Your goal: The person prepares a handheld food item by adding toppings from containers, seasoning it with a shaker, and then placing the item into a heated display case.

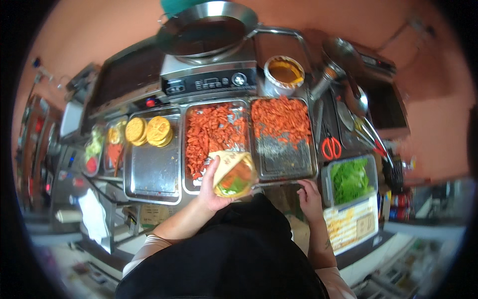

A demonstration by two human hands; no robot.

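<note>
My left hand (213, 190) grips a filled flatbread sandwich (236, 180) in a printed paper sleeve. Lettuce and reddish filling show at its open side. The sandwich is held over the front of a metal tray of red-coated meat pieces (203, 130). My right hand (310, 198) holds nothing, its fingers loosely bent and apart. It is just in front of a second meat tray (283, 160), left of a clear plastic tub (328, 188) of lettuce leaves (351, 177).
Round flatbreads (158, 129) are stacked on a left tray (151, 179). Behind stand an induction cooker (209, 80) with a wide pan (209, 31) and a sauce bucket (278, 88). Red-handled scissors (331, 147), tongs (375, 134) and a stained cutting board (349, 228) lie right.
</note>
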